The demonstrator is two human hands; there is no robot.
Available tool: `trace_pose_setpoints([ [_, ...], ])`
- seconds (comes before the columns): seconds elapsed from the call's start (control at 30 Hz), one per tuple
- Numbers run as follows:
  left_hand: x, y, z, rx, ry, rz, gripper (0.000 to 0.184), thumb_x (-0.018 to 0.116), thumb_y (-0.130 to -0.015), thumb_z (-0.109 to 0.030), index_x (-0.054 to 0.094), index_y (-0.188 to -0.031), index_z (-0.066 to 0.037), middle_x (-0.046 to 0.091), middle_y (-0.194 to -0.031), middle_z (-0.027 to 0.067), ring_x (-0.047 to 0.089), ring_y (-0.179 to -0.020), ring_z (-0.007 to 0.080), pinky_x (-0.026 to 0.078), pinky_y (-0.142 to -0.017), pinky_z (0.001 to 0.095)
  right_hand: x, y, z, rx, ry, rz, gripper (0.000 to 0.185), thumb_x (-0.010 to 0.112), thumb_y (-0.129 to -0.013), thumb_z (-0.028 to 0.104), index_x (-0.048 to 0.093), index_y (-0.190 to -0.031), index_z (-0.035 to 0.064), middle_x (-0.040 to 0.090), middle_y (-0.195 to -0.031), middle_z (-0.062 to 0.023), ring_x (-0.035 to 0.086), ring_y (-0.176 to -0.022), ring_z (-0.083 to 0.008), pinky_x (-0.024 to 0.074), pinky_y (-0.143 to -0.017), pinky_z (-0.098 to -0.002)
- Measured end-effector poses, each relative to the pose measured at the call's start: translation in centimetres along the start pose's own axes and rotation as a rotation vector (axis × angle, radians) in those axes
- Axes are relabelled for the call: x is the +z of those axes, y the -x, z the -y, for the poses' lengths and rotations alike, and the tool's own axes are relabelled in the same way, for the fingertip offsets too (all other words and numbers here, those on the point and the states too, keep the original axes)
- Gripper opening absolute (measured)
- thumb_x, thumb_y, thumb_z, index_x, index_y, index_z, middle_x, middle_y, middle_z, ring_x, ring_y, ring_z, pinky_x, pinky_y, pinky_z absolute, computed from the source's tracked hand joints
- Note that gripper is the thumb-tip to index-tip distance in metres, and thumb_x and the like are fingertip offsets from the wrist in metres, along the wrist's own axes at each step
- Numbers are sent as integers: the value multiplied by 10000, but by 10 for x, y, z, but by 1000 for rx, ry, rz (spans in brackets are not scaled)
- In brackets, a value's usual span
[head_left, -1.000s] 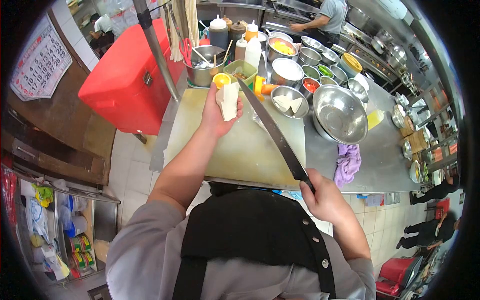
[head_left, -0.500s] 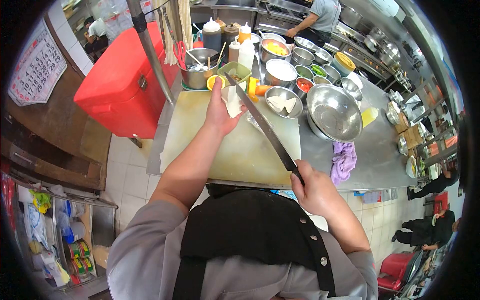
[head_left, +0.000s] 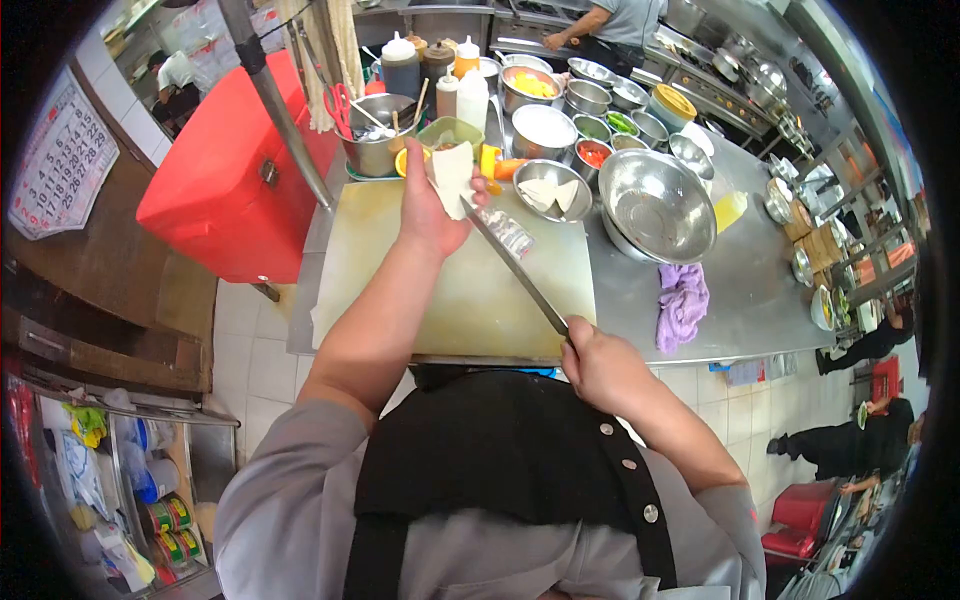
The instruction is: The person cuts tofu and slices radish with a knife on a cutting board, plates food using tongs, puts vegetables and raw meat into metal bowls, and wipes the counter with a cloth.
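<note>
My left hand is raised over the cutting board, palm up, thumb and fingers around a white wedge that looks like tofu or soft cheese. In my right hand is the handle of a long knife. Its blade slants up to the left, and the tip end meets the lower edge of the wedge; whether it cuts in, I cannot tell. A crumpled clear wrapper lies on the board. Similar white pieces sit in a small metal bowl behind it.
A large metal bowl and a purple cloth are on the right. Squeeze bottles, a utensil pot and several ingredient bowls line the back. A metal pole and red cooler stand left. A person works at the stoves.
The knife has moved down and left, its tip from above the wedge to the wedge's lower edge. The wedge now shows its broad face. My view has shifted slightly.
</note>
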State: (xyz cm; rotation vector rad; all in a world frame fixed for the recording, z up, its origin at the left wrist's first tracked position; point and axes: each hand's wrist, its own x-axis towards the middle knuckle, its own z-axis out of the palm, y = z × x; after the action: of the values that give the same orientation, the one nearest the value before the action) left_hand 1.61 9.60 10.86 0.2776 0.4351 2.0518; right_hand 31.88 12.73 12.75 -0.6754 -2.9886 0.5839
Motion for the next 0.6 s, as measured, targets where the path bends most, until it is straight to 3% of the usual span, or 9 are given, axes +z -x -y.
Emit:
trace_pose_setpoints([
  [0.1,-22,-9,-8,26,-77,-142,617,437,-925,-709,569,-1080,-127,562,-806,49,551,-685,177,447,-552,298,0,-5,-2,-13,-82,9,193,544,-932,169,491,-1020,6,649,-865,-255,626,-786,-465,497,-693,-535],
  [0.17,-47,-18,-33,165,-191,-297,608,386,-954,-691,553,-1103,-126,556,-808,43,558,-673,162,448,-524,292,-12,-1,-2,-36,-124,48,215,560,-925,186,525,-1049,15,652,-879,-251,625,-819,-460,496,-722,-530],
  [0.2,-79,-24,-51,251,-277,-244,608,343,-973,-678,566,-1115,-131,569,-816,44,557,-670,158,451,-523,293,-17,2,-6,-53,-136,69,222,565,-923,193,536,-1058,19,654,-887,-250,627,-830,-456,498,-732,-527],
  [0.27,-84,-2,-80,308,-339,-441,621,310,-982,-675,588,-1117,-136,576,-812,44,552,-664,157,444,-525,293,-16,-3,-11,-65,-130,82,246,577,-918,209,556,-1084,29,656,-899,-245,630,-846,-445,503,-753,-519],
  [0.37,-102,29,-103,295,-291,-479,578,348,-983,-632,608,-1125,-135,593,-854,61,561,-699,189,442,-572,315,23,-25,-26,-37,-94,57,282,595,-908,232,582,-1123,50,659,-918,-232,638,-860,-423,513,-782,-503],
  [0.43,-114,47,-106,263,-275,-395,532,402,-975,-591,603,-1131,-124,599,-861,68,570,-719,193,451,-596,316,52,-55,-28,-27,-66,15,293,607,-900,246,599,-1133,69,664,-939,-217,647,-870,-403,520,-796,-488],
  [0.5,-115,64,-104,240,-234,-395,506,425,-975,-562,611,-1134,-119,602,-855,64,576,-712,196,451,-587,313,60,-80,-27,-111,21,-30,323,610,-892,261,611,-1163,86,654,-1024,-191,643,-958,-370,523,-806,-470],
  [0.6,-116,80,-101,214,-209,-364,496,457,-967,-546,610,-1136,-106,603,-853,63,580,-711,196,454,-583,308,58,-124,-25,-187,131,-271,384,606,-881,250,585,-1231,93,606,-1159,-179,600,-1094,-348,504,-869,-463],
])
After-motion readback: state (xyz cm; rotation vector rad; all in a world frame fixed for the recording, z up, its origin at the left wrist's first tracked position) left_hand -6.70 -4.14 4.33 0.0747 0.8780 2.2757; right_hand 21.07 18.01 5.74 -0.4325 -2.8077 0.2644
